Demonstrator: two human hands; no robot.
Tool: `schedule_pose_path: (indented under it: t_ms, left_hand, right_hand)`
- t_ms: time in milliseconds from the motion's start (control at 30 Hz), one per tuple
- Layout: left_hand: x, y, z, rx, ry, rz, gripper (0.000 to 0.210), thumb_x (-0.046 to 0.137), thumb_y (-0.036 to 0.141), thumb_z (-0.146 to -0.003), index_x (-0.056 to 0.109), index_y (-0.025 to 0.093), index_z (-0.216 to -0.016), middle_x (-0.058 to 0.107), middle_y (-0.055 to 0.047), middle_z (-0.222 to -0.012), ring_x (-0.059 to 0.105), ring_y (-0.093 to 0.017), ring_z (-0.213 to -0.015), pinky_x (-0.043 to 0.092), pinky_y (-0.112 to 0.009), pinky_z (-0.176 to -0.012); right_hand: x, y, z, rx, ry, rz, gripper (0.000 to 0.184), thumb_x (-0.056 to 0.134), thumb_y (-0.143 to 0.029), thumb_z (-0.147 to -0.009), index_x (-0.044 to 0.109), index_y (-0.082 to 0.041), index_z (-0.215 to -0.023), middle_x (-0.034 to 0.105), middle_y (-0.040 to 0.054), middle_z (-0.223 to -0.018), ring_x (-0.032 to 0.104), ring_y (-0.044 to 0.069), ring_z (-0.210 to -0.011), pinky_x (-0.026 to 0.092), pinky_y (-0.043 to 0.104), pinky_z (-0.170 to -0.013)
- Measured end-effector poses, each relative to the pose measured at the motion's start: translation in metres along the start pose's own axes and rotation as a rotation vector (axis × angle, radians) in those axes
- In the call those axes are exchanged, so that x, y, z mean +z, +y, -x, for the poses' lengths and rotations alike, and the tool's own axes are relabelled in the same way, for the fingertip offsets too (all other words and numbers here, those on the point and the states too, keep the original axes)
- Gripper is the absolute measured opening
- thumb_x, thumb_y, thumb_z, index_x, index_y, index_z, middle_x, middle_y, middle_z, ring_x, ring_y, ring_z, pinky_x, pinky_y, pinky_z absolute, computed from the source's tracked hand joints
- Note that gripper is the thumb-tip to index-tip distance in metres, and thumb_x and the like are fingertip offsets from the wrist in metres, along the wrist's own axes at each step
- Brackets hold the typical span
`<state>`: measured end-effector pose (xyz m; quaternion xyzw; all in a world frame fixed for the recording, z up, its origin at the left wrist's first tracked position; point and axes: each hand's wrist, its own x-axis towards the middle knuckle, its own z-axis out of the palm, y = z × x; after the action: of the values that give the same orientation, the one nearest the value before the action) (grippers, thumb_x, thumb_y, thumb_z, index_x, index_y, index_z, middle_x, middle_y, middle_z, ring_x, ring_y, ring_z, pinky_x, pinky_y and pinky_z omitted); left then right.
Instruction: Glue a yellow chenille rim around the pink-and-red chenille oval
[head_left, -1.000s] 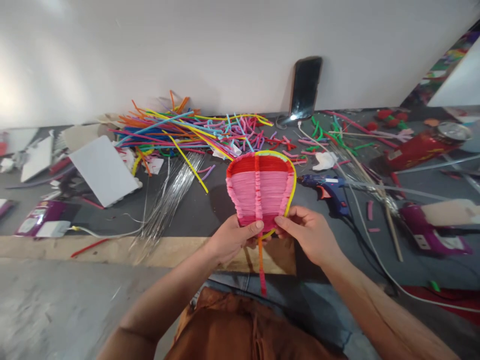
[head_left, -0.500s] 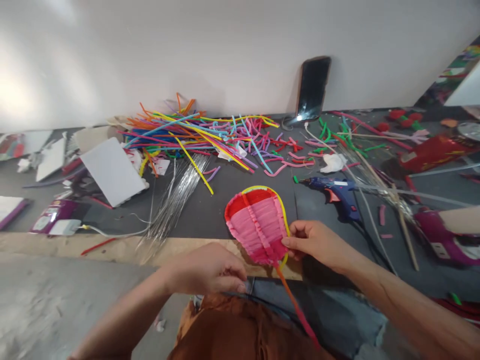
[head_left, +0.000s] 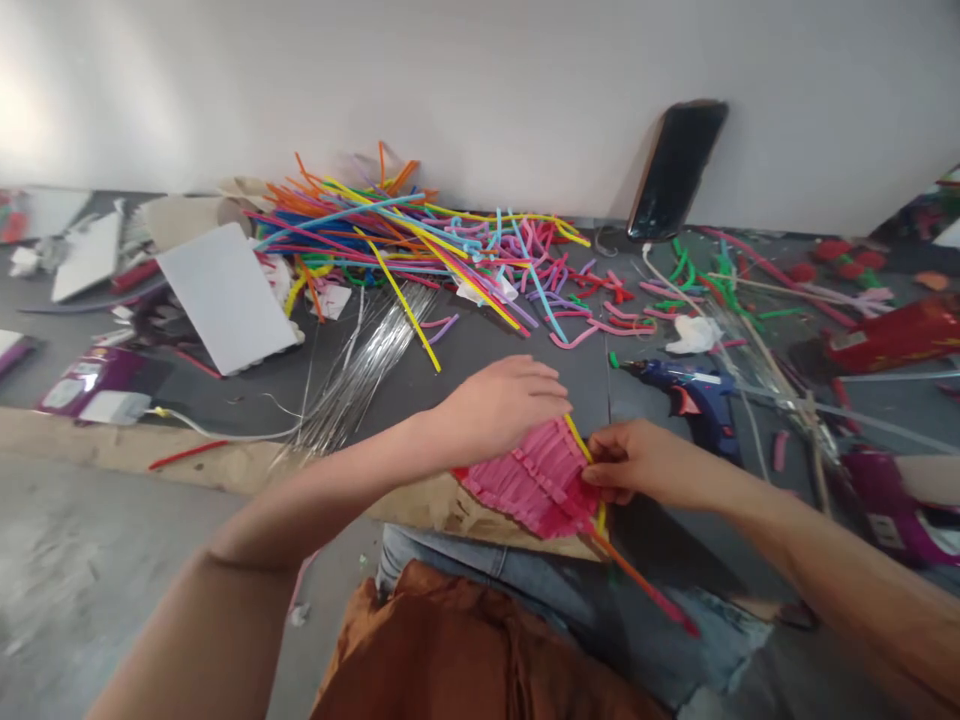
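Note:
A pink and red petal-shaped piece made of pipe cleaners (head_left: pixel 525 478) lies tilted at the table's front edge. A yellow pipe cleaner (head_left: pixel 577 435) runs along its right edge, and an orange-to-pink stem (head_left: pixel 645 580) trails off the lower right. My right hand (head_left: pixel 626 460) pinches the right edge between thumb and fingers. Across the top of the piece lies my left hand (head_left: pixel 502 400), its fingers bent over the upper edge; its thumb is hidden. A blue hot glue gun (head_left: pixel 690 390) rests on its side beyond my right hand.
Behind lies a heap of coloured pipe cleaners (head_left: pixel 405 240). Silver wires (head_left: pixel 367 360) fan out left of centre, near a white card (head_left: pixel 225 300). A phone (head_left: pixel 679 170) leans on the wall with its cable attached. A red can (head_left: pixel 892 335) lies at right.
My left hand has moved up from below the piece to lie over its top. The pipe-cleaner piece has turned clockwise. My right hand keeps its pinch, and the view has shifted slightly.

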<state>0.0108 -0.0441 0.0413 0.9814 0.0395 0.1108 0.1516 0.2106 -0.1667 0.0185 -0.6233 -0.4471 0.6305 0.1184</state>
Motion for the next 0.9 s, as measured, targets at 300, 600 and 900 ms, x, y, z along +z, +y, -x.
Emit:
schedule_pose_path:
  t_ms: [300, 600, 900]
  left_hand:
    - [0.019, 0.003, -0.033, -0.04, -0.326, -0.152, 0.017, 0.051, 0.02, -0.092, 0.067, 0.02, -0.094, 0.071, -0.003, -0.097, 0.061, -0.019, -0.094, 0.027, -0.047, -0.1]
    - [0.003, -0.009, -0.044, 0.023, -0.481, -0.047, 0.021, 0.048, 0.021, -0.092, 0.069, 0.022, -0.09, 0.068, -0.002, -0.088, 0.06, -0.017, -0.083, 0.024, -0.044, -0.093]
    - [-0.002, -0.014, -0.036, -0.1, -0.422, -0.008, 0.026, 0.044, 0.027, -0.094, 0.069, 0.021, -0.095, 0.069, -0.003, -0.091, 0.062, -0.017, -0.086, 0.036, -0.032, -0.079]
  right_hand:
    - [-0.012, -0.012, -0.013, -0.082, -0.025, 0.096, 0.016, 0.063, -0.033, -0.071, 0.059, -0.018, -0.066, 0.064, -0.0003, -0.057, 0.062, 0.015, -0.055, 0.049, 0.025, -0.053]
    - [-0.012, -0.017, -0.009, -0.146, 0.047, 0.043, 0.021, 0.065, -0.038, -0.072, 0.064, -0.017, -0.068, 0.062, -0.0011, -0.056, 0.058, 0.012, -0.052, 0.047, 0.023, -0.053]
    - [-0.002, -0.008, 0.004, -0.153, 0.299, 0.181, 0.032, 0.056, -0.046, -0.082, 0.076, -0.02, -0.083, 0.064, -0.0022, -0.054, 0.054, 0.011, -0.049, 0.037, 0.022, -0.047]
